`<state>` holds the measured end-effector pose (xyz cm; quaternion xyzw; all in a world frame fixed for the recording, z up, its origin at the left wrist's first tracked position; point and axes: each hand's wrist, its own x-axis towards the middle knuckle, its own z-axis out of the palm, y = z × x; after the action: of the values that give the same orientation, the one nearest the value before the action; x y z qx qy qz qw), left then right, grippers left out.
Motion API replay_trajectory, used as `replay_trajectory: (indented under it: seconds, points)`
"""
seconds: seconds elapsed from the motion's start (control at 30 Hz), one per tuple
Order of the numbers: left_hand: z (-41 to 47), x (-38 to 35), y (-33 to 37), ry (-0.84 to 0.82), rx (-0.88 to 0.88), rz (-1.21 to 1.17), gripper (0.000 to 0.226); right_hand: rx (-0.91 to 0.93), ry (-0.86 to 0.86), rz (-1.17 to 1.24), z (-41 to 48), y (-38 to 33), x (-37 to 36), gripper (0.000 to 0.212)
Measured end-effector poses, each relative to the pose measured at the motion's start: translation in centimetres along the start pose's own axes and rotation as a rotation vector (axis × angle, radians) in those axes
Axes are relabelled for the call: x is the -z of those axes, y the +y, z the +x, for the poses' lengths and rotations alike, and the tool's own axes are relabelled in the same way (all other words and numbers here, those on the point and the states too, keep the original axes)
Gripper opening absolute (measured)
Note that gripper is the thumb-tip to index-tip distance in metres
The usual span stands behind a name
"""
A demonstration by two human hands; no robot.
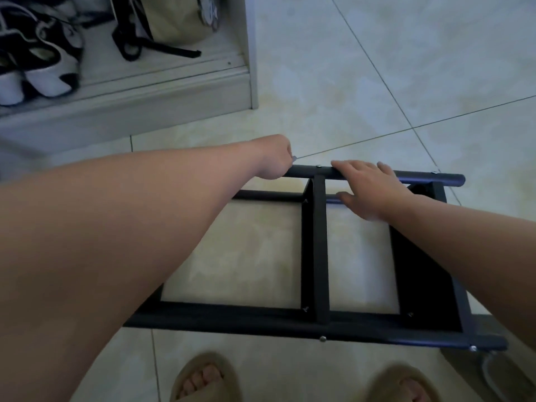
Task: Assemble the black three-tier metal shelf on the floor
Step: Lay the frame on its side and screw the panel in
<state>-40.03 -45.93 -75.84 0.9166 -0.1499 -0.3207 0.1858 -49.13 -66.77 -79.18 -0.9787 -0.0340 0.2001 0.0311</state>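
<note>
Black shelf frame (319, 256) lies sideways on the floor (377, 82); the right hand (368, 187) presses straight, spread fingers (345, 166) on its far rail (435, 177), likely steadying it, while the left hand (275, 158) seems to grip the rail's end with curled fingers.

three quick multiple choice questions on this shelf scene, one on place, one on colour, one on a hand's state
1. Where does the black metal shelf frame lie? A on the pale tiled floor; B inside a cabinet; C on a table.
2. What colour are the open-toed slippers? A red; B tan; C blue.
3. How is the right hand? A clenched; B fingers laid flat on the far black tube; C off the frame.
Answers: A, tiles show through the frame; B, both look tan; B, straight fingers lie across the tube.
</note>
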Motion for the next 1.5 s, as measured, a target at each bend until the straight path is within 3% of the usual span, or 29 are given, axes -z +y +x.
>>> replay_trajectory:
  seconds: [0.13, 0.27, 0.57, 0.67, 0.87, 1.13, 1.5]
  points:
    - [0.9, -0.5, -0.3, -0.040, -0.011, 0.061, 0.035, -0.064, 0.113, -0.129, 0.9, 0.2, 0.0, 0.028]
    - [-0.6, -0.6, -0.7, 0.018, -0.003, 0.016, 0.021, -0.044, 0.203, -0.145, -0.9, -0.4, 0.5, 0.020]
    - [-13.5, 4.4, 3.1, 0.066, -0.013, 0.087, 0.018, 0.023, 0.309, -0.229, -11.0, -3.6, 6.9, 0.028]
    - [-18.2, 4.5, 3.8, 0.060, 0.032, 0.106, 0.027, 0.034, 0.298, -0.255, -15.1, -5.6, 7.8, 0.030]
    - [-25.9, 0.1, 3.0, 0.065, 0.103, 0.038, 0.027, 0.047, 0.266, -0.287, -22.2, -9.5, 6.0, 0.030]
    - [-32.6, -8.1, 2.6, 0.270, 0.163, -0.041, 0.022, 0.004, 0.173, -0.256, -29.0, -11.9, 2.2, 0.023]
    - [-35.9, -13.1, 3.4, 0.197, 0.213, -0.104, 0.019, -0.001, 0.085, -0.226, -35.3, -11.9, -0.8, 0.029]
